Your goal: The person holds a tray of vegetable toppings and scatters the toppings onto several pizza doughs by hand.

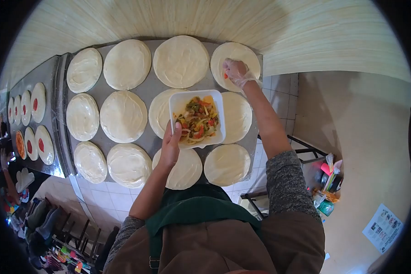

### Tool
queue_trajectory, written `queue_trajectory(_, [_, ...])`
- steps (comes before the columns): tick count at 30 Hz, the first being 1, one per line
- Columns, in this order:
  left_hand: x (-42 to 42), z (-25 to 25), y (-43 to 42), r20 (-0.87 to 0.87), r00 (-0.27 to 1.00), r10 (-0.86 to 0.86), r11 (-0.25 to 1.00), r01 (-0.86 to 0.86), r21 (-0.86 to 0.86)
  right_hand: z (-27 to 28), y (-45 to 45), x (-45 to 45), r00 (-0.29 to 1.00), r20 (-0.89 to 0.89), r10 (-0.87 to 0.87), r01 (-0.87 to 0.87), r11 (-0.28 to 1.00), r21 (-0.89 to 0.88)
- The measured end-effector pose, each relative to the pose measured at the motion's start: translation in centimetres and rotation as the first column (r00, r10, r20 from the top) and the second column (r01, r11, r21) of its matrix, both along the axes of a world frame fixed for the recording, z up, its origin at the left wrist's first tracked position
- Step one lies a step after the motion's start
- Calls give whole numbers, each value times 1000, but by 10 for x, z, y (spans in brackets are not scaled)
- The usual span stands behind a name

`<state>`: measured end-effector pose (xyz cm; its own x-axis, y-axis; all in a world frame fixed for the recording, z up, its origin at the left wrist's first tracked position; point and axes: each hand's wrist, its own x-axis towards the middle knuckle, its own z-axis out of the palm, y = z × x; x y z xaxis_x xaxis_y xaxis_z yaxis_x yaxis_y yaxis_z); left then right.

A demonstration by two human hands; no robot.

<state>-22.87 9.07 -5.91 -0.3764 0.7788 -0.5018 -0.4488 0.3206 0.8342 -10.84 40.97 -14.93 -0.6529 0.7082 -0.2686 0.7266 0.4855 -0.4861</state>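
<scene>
My left hand (171, 146) grips the near left edge of a white plastic container (174, 101), with the thumb over the rim. Chopped vegetables (197, 119) in red, green and pale yellow fill much of it. In a clear plastic glove, my right hand (238, 72) is closed, fingers down, over the flat dough round (220, 54) at the far right corner. Red vegetable bits show at its fingertips; the rest of its grip is hidden. Below the container, a dough round (160, 112) is partly covered. More cream-coated dough rounds (124, 116) lie in rows around it.
The rounds lie on a grey metal table (159, 86) against a wood-patterned wall (169, 18). At left, a second table (55, 114) holds several rounds with red sauce (35, 104). Black-framed stool legs (301, 150) and bagged items (329, 182) stand at right. Another person's arm (9, 176) shows far left.
</scene>
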Motion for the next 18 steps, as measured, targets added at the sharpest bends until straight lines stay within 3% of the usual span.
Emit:
queue_trajectory(3, [-3,-3,11,18,1000,-3,1000,3,0,-13,11,-16,995,15,94,-95,991,96])
queue_trajectory(6, [-5,-7,17,27,1000,-14,1000,14,-2,-14,8,-23,995,-9,104,-93,926,366])
queue_trajectory(8, [-5,-8,22,15,1000,-3,1000,3,19,-3,0,-17,968,-249,37,38,957,289])
queue_trajectory(10, [-5,-6,26,16,1000,16,999,-16,30,32,-23,-13,934,-355,41,57,964,260])
queue_trajectory(12, [-6,-2,31,1,1000,23,999,-23,45,93,-63,-13,934,-336,125,-18,953,302])
queue_trajectory(15, [-2,2,35,-47,999,1,998,2,69,127,-104,-13,943,-268,196,-186,981,64])
queue_trajectory(18, [1,2,39,-77,997,-18,995,26,98,108,-118,-15,960,-42,275,-245,907,343])
